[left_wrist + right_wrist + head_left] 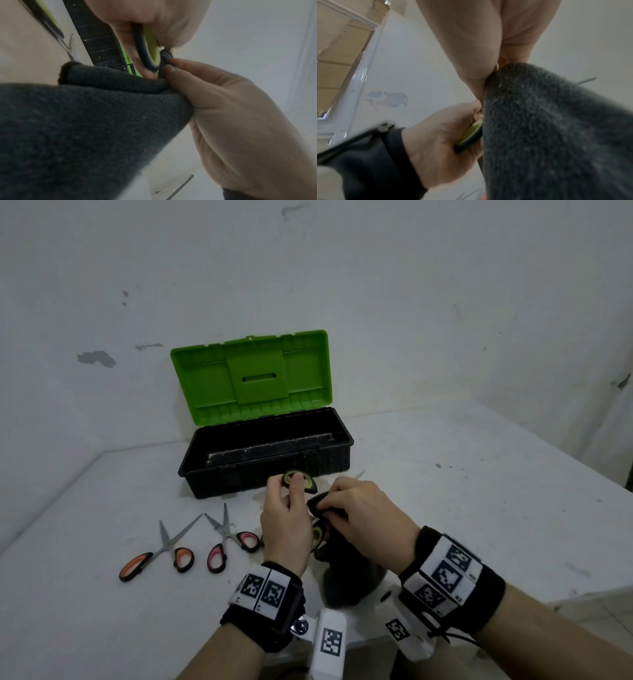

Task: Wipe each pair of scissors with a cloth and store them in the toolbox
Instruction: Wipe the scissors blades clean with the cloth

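- Orange-handled scissors lower left of head view, lying open on the white table, blades pointing up-right.
- Pink-handled scissors just right of them, also open, flat on table.
- Toolbox upper centre, green lid up against the wall, black tray behind the hands.
- Left hand centre frame, forearm coming up from bottom, thumb and fingers curled round a handle loop of the green-handled scissors, held above the table in front of the toolbox.
- Dark grey cloth hangs between the hands, bunched over the scissors' middle.
- Right hand right of centre, knuckles up, fingers pinched on the cloth; blade tip pokes out past it.
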Available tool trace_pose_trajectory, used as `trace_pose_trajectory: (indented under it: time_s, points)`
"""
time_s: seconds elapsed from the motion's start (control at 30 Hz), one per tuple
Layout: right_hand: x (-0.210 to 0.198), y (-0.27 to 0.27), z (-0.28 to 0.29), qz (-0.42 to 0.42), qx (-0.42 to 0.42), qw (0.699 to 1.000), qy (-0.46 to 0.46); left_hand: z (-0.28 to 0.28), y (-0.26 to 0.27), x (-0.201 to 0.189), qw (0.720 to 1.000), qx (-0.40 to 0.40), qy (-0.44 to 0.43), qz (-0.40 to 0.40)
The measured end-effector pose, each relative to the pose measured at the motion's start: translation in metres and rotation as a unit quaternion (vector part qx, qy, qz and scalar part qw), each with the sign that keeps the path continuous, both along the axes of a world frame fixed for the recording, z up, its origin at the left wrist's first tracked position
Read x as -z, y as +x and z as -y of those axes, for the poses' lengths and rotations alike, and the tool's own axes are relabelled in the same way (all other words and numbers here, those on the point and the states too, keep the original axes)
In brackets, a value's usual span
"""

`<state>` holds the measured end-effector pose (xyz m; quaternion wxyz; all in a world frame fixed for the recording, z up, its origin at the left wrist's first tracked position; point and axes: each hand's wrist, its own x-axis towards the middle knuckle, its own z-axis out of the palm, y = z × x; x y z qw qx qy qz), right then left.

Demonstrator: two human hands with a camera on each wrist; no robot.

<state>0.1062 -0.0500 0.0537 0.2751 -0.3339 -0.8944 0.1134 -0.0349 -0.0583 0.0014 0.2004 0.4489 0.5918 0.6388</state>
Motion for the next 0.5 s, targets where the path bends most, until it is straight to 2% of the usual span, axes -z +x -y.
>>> trace_pose_trajectory:
  time_s: [0.2, 0.3, 0.43, 0.5]
  points:
    - [-0.006, -0.004, 0.000, -0.014, 0.051, 0.998, -0.014, 0.002, 0.006, -0.007, 1.000, -0.007, -0.007, -0.013]
    - [-0.005, -0.003, 0.002, 0.016, 0.051, 0.998, -0.039, 0.005, 0.005, -0.010, 1.000, -0.023, 0.000, -0.014]
    - [-0.006, -0.003, -0.004, -0.042, 0.096, 0.994, -0.029, 0.008, 0.006, -0.013, 1.000, -0.015, 0.008, -0.021]
    - [-0.005, -0.007, -0.006, -0.031, 0.107, 0.993, -0.050, 0.008, 0.008, -0.014, 0.999, -0.008, 0.012, -0.042]
